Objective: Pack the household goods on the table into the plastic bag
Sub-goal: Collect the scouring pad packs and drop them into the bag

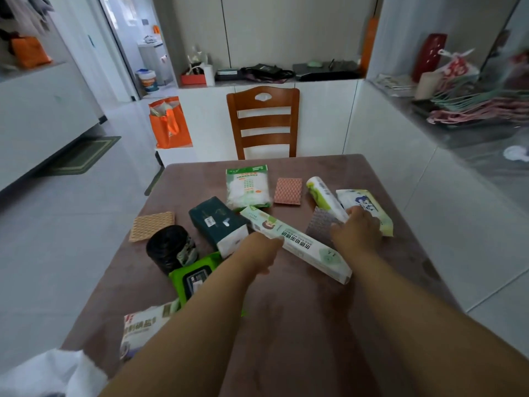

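Household goods lie on the brown table. My left hand grips the near side of a long white-and-green box lying diagonally. My right hand closes over the near end of a white-green roll, above a grey cloth and beside a white wipes pack. A white plastic bag shows at the bottom left corner. Other goods: a dark green tissue pack, a black bag roll, a green wipes pack, a salt packet.
A green-white packet, a pink cloth and a beige cloth lie farther out. A wooden chair stands behind the table. An orange bag sits on the floor at left; a cluttered counter runs along the right.
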`<state>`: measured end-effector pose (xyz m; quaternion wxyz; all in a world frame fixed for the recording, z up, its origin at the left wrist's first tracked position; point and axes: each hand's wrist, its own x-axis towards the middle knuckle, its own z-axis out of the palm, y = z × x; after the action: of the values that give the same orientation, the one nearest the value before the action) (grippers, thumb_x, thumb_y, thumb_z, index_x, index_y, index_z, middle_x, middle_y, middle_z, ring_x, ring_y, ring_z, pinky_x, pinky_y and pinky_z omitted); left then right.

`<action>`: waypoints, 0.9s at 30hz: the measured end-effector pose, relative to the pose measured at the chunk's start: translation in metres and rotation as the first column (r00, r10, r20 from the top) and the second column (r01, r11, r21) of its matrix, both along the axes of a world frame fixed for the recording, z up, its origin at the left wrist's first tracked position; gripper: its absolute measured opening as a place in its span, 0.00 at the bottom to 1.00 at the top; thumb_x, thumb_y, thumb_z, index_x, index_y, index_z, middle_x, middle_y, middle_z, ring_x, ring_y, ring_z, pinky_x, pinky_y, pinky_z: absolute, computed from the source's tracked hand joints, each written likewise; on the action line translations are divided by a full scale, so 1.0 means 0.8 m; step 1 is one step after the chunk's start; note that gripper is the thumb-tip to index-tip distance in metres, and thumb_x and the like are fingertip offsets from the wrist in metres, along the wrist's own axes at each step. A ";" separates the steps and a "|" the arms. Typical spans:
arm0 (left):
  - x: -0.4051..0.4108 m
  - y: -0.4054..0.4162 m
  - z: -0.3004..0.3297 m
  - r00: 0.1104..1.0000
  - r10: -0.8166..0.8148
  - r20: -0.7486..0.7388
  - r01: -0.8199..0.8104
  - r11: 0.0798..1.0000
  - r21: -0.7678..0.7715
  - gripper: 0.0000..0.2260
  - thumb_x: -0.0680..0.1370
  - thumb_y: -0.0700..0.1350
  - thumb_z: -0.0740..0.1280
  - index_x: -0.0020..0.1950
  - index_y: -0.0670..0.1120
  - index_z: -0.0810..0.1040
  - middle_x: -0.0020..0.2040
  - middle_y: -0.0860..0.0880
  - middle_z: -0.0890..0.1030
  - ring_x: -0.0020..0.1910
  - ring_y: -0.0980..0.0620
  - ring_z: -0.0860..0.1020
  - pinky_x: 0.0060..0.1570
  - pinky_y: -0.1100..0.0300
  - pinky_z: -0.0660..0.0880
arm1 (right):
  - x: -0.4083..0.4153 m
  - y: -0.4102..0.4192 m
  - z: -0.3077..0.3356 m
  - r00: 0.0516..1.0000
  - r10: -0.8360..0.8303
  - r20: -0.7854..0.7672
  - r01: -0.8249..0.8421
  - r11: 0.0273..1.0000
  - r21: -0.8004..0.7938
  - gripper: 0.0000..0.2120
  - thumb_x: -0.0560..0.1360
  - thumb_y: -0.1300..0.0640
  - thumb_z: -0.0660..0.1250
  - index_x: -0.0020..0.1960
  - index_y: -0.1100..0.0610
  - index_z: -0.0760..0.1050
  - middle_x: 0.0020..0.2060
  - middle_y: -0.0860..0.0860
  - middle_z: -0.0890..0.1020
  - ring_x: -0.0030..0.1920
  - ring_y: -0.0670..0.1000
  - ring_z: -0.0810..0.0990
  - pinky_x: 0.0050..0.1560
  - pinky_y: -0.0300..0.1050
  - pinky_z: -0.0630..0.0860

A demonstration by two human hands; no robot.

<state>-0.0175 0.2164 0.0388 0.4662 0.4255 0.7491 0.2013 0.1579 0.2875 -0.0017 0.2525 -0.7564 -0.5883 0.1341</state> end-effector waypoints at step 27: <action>-0.078 0.168 -0.041 0.742 0.412 0.528 -0.582 0.788 0.202 0.08 0.76 0.45 0.69 0.52 0.43 0.78 0.48 0.43 0.84 0.46 0.42 0.84 0.49 0.45 0.81 | -0.126 0.208 -0.061 0.991 0.043 -0.128 -0.080 0.949 -0.305 0.11 0.77 0.55 0.61 0.54 0.60 0.77 0.50 0.57 0.82 0.49 0.59 0.80 0.43 0.46 0.74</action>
<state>-0.0800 0.3508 0.0061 0.4719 0.2229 0.6556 0.5457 0.0570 0.4537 -0.0503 0.1613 -0.7585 -0.5671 0.2777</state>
